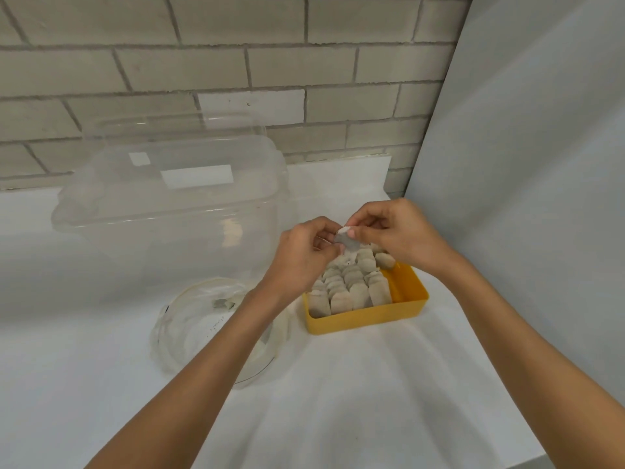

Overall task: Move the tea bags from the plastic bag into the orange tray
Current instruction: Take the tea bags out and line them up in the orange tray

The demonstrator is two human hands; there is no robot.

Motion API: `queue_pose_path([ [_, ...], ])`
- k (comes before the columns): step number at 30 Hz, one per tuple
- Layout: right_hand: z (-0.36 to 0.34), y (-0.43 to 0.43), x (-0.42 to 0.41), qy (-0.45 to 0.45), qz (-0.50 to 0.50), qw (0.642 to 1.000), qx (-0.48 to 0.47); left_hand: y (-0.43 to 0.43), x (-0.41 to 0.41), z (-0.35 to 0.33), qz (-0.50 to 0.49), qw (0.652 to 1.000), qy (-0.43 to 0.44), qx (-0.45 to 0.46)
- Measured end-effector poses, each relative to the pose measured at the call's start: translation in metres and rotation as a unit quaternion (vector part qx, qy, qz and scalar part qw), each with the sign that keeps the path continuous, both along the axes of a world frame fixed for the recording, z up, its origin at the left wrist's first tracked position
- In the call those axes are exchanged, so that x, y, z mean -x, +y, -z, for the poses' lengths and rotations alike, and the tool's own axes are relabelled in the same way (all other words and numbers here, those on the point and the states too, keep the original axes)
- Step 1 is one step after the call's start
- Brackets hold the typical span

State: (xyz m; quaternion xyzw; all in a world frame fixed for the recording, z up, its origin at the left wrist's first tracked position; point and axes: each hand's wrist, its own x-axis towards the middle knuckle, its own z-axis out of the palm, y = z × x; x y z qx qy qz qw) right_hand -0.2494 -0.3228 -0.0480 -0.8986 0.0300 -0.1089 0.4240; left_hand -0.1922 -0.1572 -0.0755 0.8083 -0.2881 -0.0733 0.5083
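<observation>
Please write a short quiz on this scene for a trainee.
1. True or false: the orange tray is completely full of tea bags.
2. What holds the single tea bag above the tray? A) only one hand B) both hands C) nothing, it lies in the tray
3. On which side of the tray does the plastic bag lie?
Key: 1 false, its right side is bare; 2 B, left hand and right hand pinch it; 3 its left.
</observation>
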Motion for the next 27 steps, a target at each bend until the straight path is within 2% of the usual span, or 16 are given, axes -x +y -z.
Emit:
queue_pose_path([
  [7, -0.010, -0.015, 0.006, -0.024, 0.019, 0.998, -0.048, -0.009, -0.003, 0.006, 0.022, 1.000, 0.014, -0.012],
  [11, -0.014, -0.018, 0.006, -0.023, 0.028, 0.999, 0.004, -0.016, -0.004, 0.008, 0.035, 0.999, 0.022, 0.008],
  [16, -0.020, -0.036, 0.006, -0.029, 0.084, 0.990, 0.107, -0.039, -0.012, 0.022, 0.084, 0.991, -0.041, -0.096],
  [19, -0.019, -0.049, 0.006, -0.002, 0.101, 0.981, 0.165, -0.067, -0.016, 0.030, 0.132, 0.961, -0.140, -0.196],
  [24, -0.005, -0.065, 0.009, 0.052, 0.114, 0.971, 0.203, -0.110, -0.023, 0.047, 0.169, 0.871, -0.278, -0.368],
  [25, -0.002, -0.067, 0.010, 0.056, 0.116, 0.971, 0.201, -0.116, -0.026, 0.051, 0.167, 0.865, -0.279, -0.382],
  [27, 0.001, -0.071, 0.012, 0.059, 0.118, 0.971, 0.197, -0.123, -0.036, 0.055, 0.164, 0.877, -0.250, -0.375],
])
